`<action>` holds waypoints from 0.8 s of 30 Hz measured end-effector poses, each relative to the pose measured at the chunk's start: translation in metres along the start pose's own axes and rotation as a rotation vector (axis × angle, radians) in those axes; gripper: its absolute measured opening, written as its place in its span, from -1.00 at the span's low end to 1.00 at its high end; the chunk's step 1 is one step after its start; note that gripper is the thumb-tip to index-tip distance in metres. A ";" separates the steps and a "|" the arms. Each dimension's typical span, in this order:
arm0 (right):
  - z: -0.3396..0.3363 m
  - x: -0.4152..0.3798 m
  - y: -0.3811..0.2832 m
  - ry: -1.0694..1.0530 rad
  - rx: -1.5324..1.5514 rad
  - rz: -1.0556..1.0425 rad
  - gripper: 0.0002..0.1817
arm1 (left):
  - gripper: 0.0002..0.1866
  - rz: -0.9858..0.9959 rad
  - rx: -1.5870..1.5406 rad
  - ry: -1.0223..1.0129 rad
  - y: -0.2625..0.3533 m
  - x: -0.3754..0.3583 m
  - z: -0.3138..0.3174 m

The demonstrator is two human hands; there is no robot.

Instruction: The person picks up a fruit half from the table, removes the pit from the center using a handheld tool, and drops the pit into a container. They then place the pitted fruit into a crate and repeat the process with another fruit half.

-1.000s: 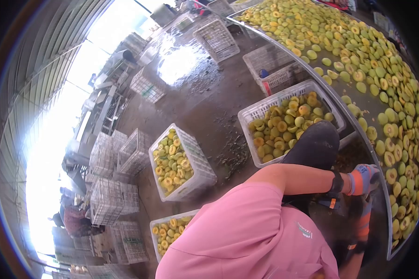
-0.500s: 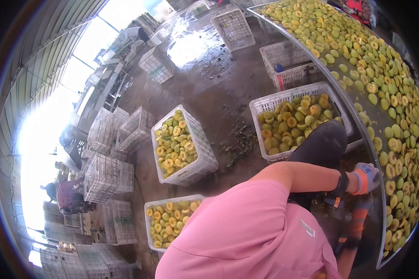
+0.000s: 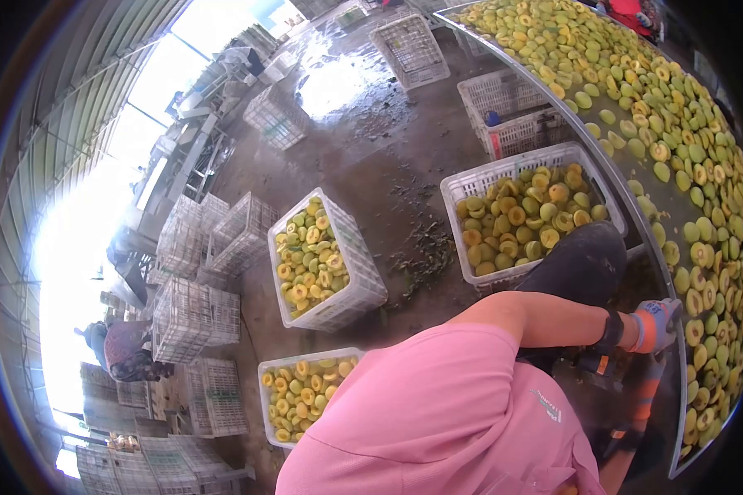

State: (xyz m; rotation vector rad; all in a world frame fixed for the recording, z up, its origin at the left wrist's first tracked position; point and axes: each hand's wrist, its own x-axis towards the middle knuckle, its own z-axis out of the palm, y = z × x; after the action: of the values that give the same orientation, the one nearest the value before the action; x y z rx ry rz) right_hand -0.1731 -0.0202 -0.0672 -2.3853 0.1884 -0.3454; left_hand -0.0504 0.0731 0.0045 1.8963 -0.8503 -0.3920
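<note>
My left hand (image 3: 659, 325), in a grey-blue and orange glove, is beside the metal rim of the sorting table (image 3: 633, 208). Its fingers look curled, and whatever they may hold is hidden. Just below it is my right hand (image 3: 650, 371), in a similar glove, dark in shadow, its fingers hidden near the left hand. Halved yellow-green fruits (image 3: 702, 247) with hollow centres, like plums or apricots, cover much of the table. Beyond my dark-clad knee (image 3: 590, 256) stands a white crate (image 3: 452, 210) of fruit halves.
Two more fruit-filled crates, a far one (image 3: 347, 297) and a near one (image 3: 266, 412), stand on the wet floor left of me. Stacked crates (image 3: 194, 318) line the left side, near a bent-over person (image 3: 128, 351). Another person in red (image 3: 627, 12) is across the table.
My left hand has shifted slightly right, closer to the table's rim. My knee has moved slightly right and down, showing more fruit in the nearby crate.
</note>
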 end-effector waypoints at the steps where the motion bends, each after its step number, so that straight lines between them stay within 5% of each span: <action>1: 0.004 -0.001 0.008 0.023 0.209 0.121 -0.81 | -0.41 0.029 0.057 0.029 -0.003 0.001 0.005; 3: 0.010 -0.003 0.023 0.015 0.297 0.153 -0.80 | -0.40 0.088 0.165 0.086 -0.008 0.005 0.019; 8: -0.005 -0.002 0.022 -0.148 -0.223 -0.133 -0.76 | -0.59 0.169 0.210 0.079 -0.002 0.005 0.011; 10: -0.006 -0.013 -0.020 0.094 0.188 -0.047 -0.77 | -0.67 0.247 0.225 0.053 0.005 0.004 0.004; 12: -0.011 -0.016 -0.011 0.084 0.312 -0.040 -0.75 | -0.74 0.348 0.205 0.036 0.010 0.002 -0.002; 15: -0.027 -0.015 0.050 -0.195 0.114 -0.110 -0.72 | -0.73 0.406 0.271 0.080 0.015 -0.001 -0.002; 23: -0.039 0.001 0.013 -0.185 -0.027 -0.353 -0.76 | -0.72 0.536 0.440 -0.056 0.020 -0.005 -0.037; 24: -0.041 0.002 0.005 -0.226 0.097 -0.220 -0.78 | -0.73 0.550 0.468 -0.070 0.022 -0.006 -0.042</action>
State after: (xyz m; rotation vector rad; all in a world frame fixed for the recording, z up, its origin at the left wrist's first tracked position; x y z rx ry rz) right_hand -0.1835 -0.0501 -0.0410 -2.3306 -0.1915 -0.1791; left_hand -0.0381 0.0986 0.0429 1.9605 -1.5608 0.0908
